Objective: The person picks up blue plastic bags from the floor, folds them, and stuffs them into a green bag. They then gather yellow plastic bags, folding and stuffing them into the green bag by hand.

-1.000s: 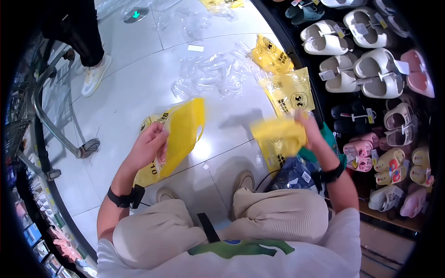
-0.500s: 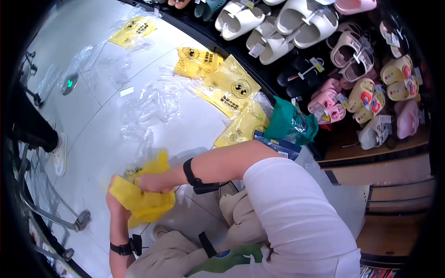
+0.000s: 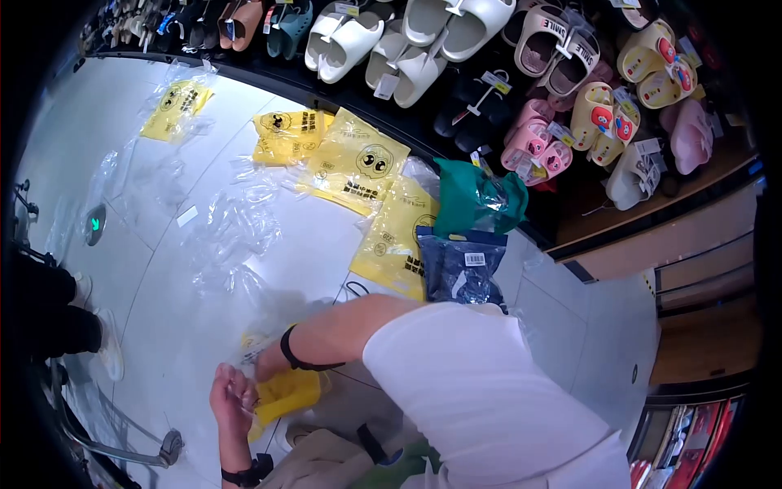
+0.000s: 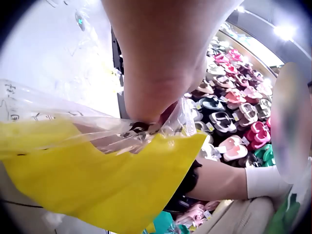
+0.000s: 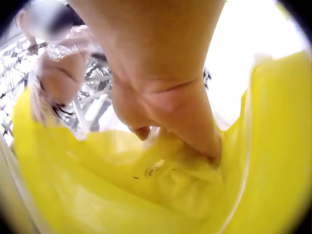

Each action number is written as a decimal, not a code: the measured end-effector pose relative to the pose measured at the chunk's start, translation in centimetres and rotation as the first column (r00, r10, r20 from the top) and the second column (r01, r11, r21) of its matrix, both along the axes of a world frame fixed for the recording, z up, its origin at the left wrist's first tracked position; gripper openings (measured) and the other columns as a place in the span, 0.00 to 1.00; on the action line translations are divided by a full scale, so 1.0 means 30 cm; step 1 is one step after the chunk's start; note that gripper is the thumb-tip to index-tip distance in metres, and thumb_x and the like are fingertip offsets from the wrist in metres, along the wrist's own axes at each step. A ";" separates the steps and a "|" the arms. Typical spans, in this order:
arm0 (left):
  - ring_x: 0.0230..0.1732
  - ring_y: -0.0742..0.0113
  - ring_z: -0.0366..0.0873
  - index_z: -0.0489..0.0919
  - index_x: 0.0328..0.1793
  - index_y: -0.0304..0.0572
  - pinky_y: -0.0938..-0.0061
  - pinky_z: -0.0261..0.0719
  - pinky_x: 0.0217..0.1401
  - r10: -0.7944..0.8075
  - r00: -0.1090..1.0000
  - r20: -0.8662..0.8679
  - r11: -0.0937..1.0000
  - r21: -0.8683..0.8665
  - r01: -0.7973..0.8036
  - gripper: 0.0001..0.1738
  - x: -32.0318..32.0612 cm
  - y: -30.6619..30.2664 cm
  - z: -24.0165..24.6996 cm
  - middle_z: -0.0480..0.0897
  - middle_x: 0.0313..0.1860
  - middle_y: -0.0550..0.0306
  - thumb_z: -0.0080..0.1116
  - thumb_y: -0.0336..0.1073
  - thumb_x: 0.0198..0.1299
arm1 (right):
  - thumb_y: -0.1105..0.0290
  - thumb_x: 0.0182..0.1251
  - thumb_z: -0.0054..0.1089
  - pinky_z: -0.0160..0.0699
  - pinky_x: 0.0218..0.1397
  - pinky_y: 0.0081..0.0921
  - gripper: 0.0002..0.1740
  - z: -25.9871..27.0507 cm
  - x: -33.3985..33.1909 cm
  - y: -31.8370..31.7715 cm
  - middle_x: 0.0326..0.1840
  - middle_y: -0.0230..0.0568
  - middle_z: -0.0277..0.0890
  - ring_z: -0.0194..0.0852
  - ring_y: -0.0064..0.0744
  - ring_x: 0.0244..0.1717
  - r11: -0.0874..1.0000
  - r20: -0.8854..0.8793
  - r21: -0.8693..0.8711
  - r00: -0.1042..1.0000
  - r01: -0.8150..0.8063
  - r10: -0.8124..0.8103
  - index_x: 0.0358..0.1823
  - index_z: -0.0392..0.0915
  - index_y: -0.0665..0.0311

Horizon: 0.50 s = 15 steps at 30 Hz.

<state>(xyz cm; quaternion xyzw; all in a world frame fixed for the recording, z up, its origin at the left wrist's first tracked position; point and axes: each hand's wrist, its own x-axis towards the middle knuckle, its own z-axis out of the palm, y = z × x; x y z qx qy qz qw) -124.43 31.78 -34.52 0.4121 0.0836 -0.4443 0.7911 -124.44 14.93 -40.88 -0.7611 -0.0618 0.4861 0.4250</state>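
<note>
My left hand (image 3: 232,399) grips the clear plastic edge at the mouth of a yellow zip bag (image 3: 289,395), low in the head view. In the left wrist view the yellow panel (image 4: 107,180) hangs beneath the hand, its transparent side bunched at the fingers. My right hand (image 5: 161,107) reaches down into the bag's open mouth. Between its thumb and fingers is a crumpled yellow bag (image 5: 180,165) with dark print; the fingertips are hidden in its folds. In the head view the right forearm covers part of the zip bag.
Yellow printed bags (image 3: 350,163) lie along the shelf base. Beside them are a green package (image 3: 476,196) and a dark blue one (image 3: 464,265). Loose clear plastic (image 3: 236,236) covers some floor. Slippers (image 3: 538,143) fill the racks. A cart (image 3: 155,456) and another person's shoe (image 3: 106,346) are at left.
My right hand has swung from the right side to the left hand, carrying yellow plastic, and now reaches into the zip bag. The head view has turned right.
</note>
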 end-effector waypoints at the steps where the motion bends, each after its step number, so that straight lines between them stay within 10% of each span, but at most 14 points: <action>1: 0.17 0.77 0.55 0.62 0.31 0.52 0.82 0.54 0.18 0.074 0.995 0.062 0.994 0.073 -0.078 0.11 0.006 0.004 -0.015 0.58 0.19 0.68 0.44 0.40 0.67 | 0.55 0.61 0.56 0.74 0.52 0.34 0.26 -0.085 0.001 0.072 0.47 0.45 0.81 0.77 0.33 0.45 0.990 0.015 0.052 0.991 0.130 -0.131 0.57 0.74 0.61; 2: 0.18 0.78 0.54 0.62 0.31 0.52 0.83 0.56 0.19 0.146 0.981 0.130 0.976 0.143 -0.164 0.11 0.013 0.010 -0.026 0.57 0.19 0.69 0.45 0.40 0.67 | 0.55 0.61 0.56 0.74 0.52 0.34 0.26 -0.093 0.001 0.066 0.47 0.45 0.81 0.77 0.33 0.45 0.990 0.016 0.051 0.991 0.129 -0.130 0.57 0.74 0.61; 4: 0.20 0.79 0.55 0.62 0.31 0.51 0.82 0.57 0.22 0.176 0.976 0.126 0.974 0.122 -0.191 0.10 0.034 0.026 -0.038 0.57 0.20 0.69 0.45 0.38 0.67 | 0.56 0.60 0.58 0.77 0.50 0.34 0.30 -0.095 0.002 0.074 0.51 0.46 0.79 0.77 0.33 0.49 0.900 -0.521 0.343 0.851 0.271 -0.058 0.62 0.68 0.60; 8: 0.20 0.76 0.58 0.65 0.33 0.51 0.81 0.58 0.20 0.329 0.941 0.076 0.931 0.142 -0.337 0.09 0.066 0.042 -0.024 0.60 0.20 0.68 0.46 0.38 0.67 | 0.58 0.67 0.48 0.83 0.43 0.43 0.24 0.189 -0.032 -0.030 0.52 0.43 0.77 0.75 0.38 0.57 0.911 -0.656 0.365 0.748 0.193 0.104 0.61 0.69 0.61; 10: 0.19 0.74 0.60 0.66 0.35 0.50 0.78 0.60 0.20 0.114 0.989 0.092 0.994 -0.004 -0.114 0.07 0.072 0.039 -0.006 0.62 0.20 0.66 0.47 0.38 0.68 | 0.59 0.67 0.51 0.85 0.36 0.46 0.26 0.273 -0.079 -0.073 0.54 0.43 0.74 0.72 0.43 0.61 0.951 -0.193 0.286 0.979 0.120 -0.066 0.64 0.65 0.61; 12: 0.18 0.72 0.60 0.65 0.33 0.50 0.77 0.59 0.18 0.171 0.981 0.095 0.985 -0.013 -0.171 0.09 0.068 -0.002 0.017 0.64 0.19 0.64 0.46 0.38 0.68 | 0.65 0.64 0.54 0.82 0.45 0.46 0.27 0.093 -0.059 -0.021 0.67 0.53 0.62 0.76 0.45 0.55 0.922 -0.006 0.376 0.994 -0.096 0.105 0.62 0.63 0.66; 14: 0.19 0.72 0.62 0.65 0.33 0.50 0.76 0.59 0.18 0.155 0.988 0.018 0.987 -0.037 -0.154 0.09 0.067 -0.019 0.033 0.65 0.19 0.63 0.47 0.38 0.68 | 0.67 0.60 0.58 0.80 0.45 0.45 0.23 -0.048 -0.089 0.061 0.57 0.55 0.72 0.78 0.53 0.49 0.886 0.786 0.035 0.560 -0.463 0.262 0.58 0.69 0.65; 15: 0.19 0.72 0.62 0.67 0.34 0.50 0.77 0.58 0.17 0.137 0.991 -0.011 0.990 -0.035 -0.137 0.08 0.061 -0.042 0.047 0.66 0.20 0.64 0.48 0.38 0.67 | 0.67 0.58 0.59 0.78 0.46 0.45 0.16 0.093 -0.096 0.039 0.44 0.54 0.79 0.78 0.57 0.45 0.823 0.637 -0.061 0.613 -0.564 0.467 0.46 0.77 0.65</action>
